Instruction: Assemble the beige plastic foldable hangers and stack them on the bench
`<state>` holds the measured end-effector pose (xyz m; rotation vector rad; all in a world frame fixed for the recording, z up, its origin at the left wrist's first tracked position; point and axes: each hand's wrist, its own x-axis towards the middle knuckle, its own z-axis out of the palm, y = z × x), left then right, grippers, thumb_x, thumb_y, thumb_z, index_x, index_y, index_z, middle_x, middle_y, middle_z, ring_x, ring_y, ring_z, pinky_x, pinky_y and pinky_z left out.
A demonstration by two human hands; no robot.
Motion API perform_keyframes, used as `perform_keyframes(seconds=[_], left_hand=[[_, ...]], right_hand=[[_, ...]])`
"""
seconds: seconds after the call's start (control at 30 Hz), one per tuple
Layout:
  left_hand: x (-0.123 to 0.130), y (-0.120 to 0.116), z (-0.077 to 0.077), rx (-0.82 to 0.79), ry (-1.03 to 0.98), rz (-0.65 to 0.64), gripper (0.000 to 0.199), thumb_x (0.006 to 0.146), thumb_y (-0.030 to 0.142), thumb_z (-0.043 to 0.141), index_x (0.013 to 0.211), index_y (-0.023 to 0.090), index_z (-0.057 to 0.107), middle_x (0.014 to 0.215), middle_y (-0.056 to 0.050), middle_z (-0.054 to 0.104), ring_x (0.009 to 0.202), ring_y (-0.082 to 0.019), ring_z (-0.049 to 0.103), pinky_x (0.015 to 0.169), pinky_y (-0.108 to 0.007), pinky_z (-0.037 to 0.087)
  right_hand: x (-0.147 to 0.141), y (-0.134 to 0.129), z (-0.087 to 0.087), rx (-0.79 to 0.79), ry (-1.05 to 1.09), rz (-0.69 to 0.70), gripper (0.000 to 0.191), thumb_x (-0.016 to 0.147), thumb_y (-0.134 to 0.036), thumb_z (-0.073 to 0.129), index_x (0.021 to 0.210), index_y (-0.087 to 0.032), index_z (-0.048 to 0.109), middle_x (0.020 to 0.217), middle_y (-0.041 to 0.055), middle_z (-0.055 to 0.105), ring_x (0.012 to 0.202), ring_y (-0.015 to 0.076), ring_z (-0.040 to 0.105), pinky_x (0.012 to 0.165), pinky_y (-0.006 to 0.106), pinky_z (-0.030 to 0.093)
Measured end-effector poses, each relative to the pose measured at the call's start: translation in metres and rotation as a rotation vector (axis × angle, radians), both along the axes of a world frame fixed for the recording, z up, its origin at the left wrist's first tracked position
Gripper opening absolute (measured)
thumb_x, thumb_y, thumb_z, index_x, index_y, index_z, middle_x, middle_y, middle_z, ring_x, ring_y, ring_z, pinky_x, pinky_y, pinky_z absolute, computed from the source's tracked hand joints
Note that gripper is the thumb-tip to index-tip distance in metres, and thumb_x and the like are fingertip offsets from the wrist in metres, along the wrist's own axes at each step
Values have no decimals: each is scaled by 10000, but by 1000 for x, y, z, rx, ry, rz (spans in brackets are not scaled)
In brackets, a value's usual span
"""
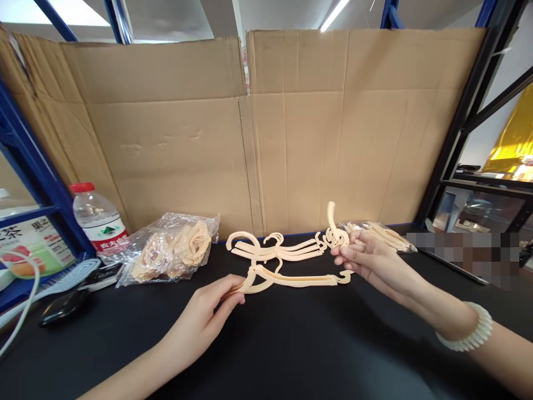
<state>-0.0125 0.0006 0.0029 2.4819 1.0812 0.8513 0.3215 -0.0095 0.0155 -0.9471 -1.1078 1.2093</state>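
Between thumb and fingers, my left hand [216,305] pinches a cream curved plastic hanger piece [261,286] low over the black table. A long straight hanger arm [300,278] with a small hooked end runs rightward from it; whether the two are joined I cannot tell. My right hand [366,258], raised on the right, is closed on another cream hanger piece [332,216] whose curved end sticks up above the fingers. Just behind lie several cream clothes hanger parts [283,254], including a large hook [244,236] and slim arms.
At the left, a clear plastic bag [175,250] of coiled cream pieces lies beside a red-capped bottle [100,216]. A black mouse-like object [66,305] and a pale hairbrush [75,278] are nearby. Behind my right hand rests another bag [383,236] of straight pieces. Cardboard [166,150] walls the back.
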Motion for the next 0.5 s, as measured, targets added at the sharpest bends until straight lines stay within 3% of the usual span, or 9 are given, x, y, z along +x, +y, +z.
perform_keyframes(seconds=[0.1,0.2,0.37,0.5], left_hand=[[0,-1,-8,36,-47,9,192,955,320,425,918,216,582,773,-1,644,676,-137,602,632,-208,461],[-1,0,-12,79,-68,15,174,951,304,440,928,219,590,788,-2,656,680,-132,609,636,-199,466],[-3,1,-15,139,-74,25,156,952,280,450,933,227,596,790,11,661,670,-119,610,630,-182,467],[-4,2,-15,199,-98,56,156,948,278,456,938,226,603,790,13,667,663,-118,618,624,-178,475]], right_hand=[[-8,-6,-8,-82,35,67,354,677,-327,830,894,-203,579,940,44,695,919,180,679,756,253,555],[-12,-7,-14,-77,60,81,268,710,-328,808,824,-192,607,947,25,656,1019,187,645,839,252,535],[-16,-8,-15,-51,32,157,258,725,-352,797,762,-181,608,785,-9,597,816,116,608,803,247,516],[-19,-13,-9,-173,94,281,265,757,-375,767,815,-179,597,1045,43,647,1002,176,628,896,336,514]])
